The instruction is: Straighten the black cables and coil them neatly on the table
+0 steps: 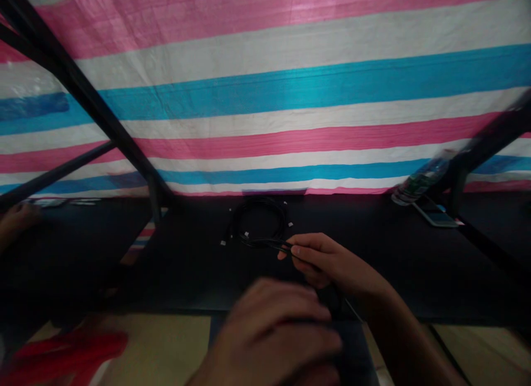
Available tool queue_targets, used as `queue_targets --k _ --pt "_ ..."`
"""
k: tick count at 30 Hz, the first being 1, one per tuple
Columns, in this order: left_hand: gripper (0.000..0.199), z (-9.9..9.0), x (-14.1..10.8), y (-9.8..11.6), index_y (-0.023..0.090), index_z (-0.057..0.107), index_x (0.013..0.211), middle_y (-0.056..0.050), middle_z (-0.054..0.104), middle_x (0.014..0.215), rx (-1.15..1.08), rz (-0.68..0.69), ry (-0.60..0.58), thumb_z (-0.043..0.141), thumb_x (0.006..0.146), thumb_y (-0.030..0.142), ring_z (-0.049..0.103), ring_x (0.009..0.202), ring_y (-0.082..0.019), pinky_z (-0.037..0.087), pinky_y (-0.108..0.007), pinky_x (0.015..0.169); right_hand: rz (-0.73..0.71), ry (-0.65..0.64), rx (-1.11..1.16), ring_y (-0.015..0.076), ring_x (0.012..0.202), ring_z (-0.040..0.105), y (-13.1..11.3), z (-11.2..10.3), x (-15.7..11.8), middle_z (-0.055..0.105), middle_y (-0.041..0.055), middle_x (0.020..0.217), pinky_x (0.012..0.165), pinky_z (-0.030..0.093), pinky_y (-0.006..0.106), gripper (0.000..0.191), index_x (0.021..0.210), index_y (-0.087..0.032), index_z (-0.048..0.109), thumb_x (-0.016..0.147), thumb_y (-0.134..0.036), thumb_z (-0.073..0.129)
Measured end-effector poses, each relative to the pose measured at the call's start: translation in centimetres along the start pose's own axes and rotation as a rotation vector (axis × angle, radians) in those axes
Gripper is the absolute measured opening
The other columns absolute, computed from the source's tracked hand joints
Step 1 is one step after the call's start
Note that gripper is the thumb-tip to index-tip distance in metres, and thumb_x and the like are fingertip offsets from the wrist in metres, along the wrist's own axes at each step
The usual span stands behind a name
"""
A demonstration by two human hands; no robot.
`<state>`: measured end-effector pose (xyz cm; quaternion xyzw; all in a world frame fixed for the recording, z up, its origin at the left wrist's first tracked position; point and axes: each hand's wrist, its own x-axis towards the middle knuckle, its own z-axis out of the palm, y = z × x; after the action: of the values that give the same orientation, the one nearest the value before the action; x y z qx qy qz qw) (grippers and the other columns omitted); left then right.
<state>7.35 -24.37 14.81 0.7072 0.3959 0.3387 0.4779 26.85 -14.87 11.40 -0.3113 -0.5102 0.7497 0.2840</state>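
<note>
A black cable (269, 241) is pinched between the thumb and fingers of my right hand (321, 259), over the middle of the dark table. More black cable lies in a round coil (237, 217) just beyond, with small pale ends scattered around it. Whether the pinched strand belongs to that coil cannot be made out. Closer to the camera, my left hand (277, 330) is raised in front of the table edge, its fingers bent and smeared by motion. Anything inside that hand is hidden.
A plastic bottle (423, 178) leans at the back right beside a phone (435, 213). Dark frame bars (89, 93) rise on both sides before a striped sheet (290, 98). Another person's hand (19, 223) rests on the left table. Red cloth (70, 350) shows low left.
</note>
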Motion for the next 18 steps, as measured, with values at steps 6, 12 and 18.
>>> queue_targets --k 6,12,18 --pt "0.029 -4.6 7.0 -1.3 0.02 0.071 0.08 -0.002 0.07 0.078 0.477 -0.046 0.07 0.06 0.093 0.043 0.063 0.075 -0.02 0.046 -0.031 0.068 -0.059 -0.022 -0.021 0.0013 0.041 0.026 -1.3 0.3 -0.1 0.042 -0.0089 0.062 0.037 0.019 0.015 0.029 0.104 -0.015 0.064 0.093 -0.041 0.066" --pt "0.047 -8.1 7.1 -6.3 0.018 0.052 0.063 0.005 0.04 0.055 0.041 -0.22 0.374 0.059 0.088 0.057 0.036 0.049 -0.01 0.025 -0.021 0.045 -0.062 0.049 0.08 0.0018 0.041 0.031 1.0 -3.6 -2.0 0.041 -0.0103 0.058 0.04 0.027 0.016 0.032 0.11 -0.013 0.067 0.088 -0.035 0.074" --pt "0.051 -8.4 6.6 -8.3 0.019 0.044 0.059 0.01 0.028 0.05 -0.522 -0.296 0.661 0.074 0.08 0.055 0.023 0.041 -0.005 0.019 -0.016 0.039 -0.059 -0.011 -0.103 0.0143 0.074 0.069 3.8 -6.2 -2.5 0.071 0.0052 0.08 0.074 0.053 0.028 0.034 0.115 -0.011 0.066 0.09 -0.033 0.072"
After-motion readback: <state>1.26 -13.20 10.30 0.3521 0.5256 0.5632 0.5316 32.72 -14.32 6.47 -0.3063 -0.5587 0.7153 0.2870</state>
